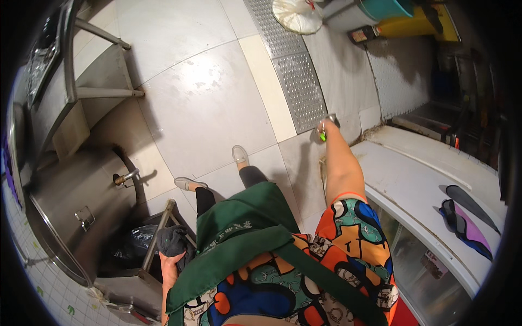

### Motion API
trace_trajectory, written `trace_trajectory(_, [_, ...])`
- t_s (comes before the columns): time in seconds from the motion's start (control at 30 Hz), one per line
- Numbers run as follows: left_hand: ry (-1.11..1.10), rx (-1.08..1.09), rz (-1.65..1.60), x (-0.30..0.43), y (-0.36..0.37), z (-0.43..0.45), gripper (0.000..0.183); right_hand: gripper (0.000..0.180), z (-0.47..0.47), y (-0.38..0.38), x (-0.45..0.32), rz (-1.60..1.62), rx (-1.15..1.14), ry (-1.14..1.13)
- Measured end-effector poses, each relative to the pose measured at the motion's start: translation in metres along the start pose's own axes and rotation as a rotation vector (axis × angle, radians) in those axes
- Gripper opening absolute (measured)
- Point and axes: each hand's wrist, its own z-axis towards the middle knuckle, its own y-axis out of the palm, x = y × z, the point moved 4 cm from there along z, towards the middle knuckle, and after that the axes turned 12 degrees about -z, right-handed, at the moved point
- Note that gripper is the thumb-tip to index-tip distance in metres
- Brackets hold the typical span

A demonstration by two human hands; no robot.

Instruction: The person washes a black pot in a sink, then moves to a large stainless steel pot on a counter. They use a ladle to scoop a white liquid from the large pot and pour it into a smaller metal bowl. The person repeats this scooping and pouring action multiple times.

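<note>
At the lower left, my left hand (173,263) is closed around a bunched dark grey cloth (172,241), beside the metal frame (157,236) of a bin with a black plastic bag (136,240). My right arm reaches forward, and my right hand (326,125) is above the floor near the end of a perforated metal drain cover (299,91). Its fingers are curled around a small object with a bright green part (323,136); the hand hides most of it, so I cannot tell its kind. A green apron (248,220) covers my front.
To my left stand a large stainless steel vessel with a tap (131,174) and a metal stand (104,93). A white freezer cabinet (412,163) at the right bears grey and purple flat cloth items (469,224). Farther off are a white bag (299,16) and a teal bucket (387,10).
</note>
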Motion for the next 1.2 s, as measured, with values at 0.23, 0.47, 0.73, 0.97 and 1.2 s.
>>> trace_trajectory(0.23, [0.008,0.190,-0.820,0.068,-0.006,-0.020,0.059,0.028,-0.155,0.041,-0.034,0.919,0.266,-0.257])
trace_trajectory(0.47, [0.329,0.045,-1.048,0.107,-0.084,-0.040,0.046,0.021,-0.495,0.046,-0.160,0.965,0.167,-0.725])
trace_trajectory(0.73, [0.589,0.182,-1.187,0.050,-0.188,-0.100,0.041,0.034,-0.755,0.083,-0.303,0.536,0.298,-1.112])
trace_trajectory(0.97, [0.752,0.395,-1.356,-0.020,-0.267,-0.161,0.043,0.042,-0.861,0.156,-0.466,0.310,0.232,-1.484])
trace_trajectory(1.2, [0.803,1.028,-1.078,-0.097,-0.285,-0.208,0.030,0.018,-0.917,0.226,-0.696,-0.130,-0.269,-1.282])
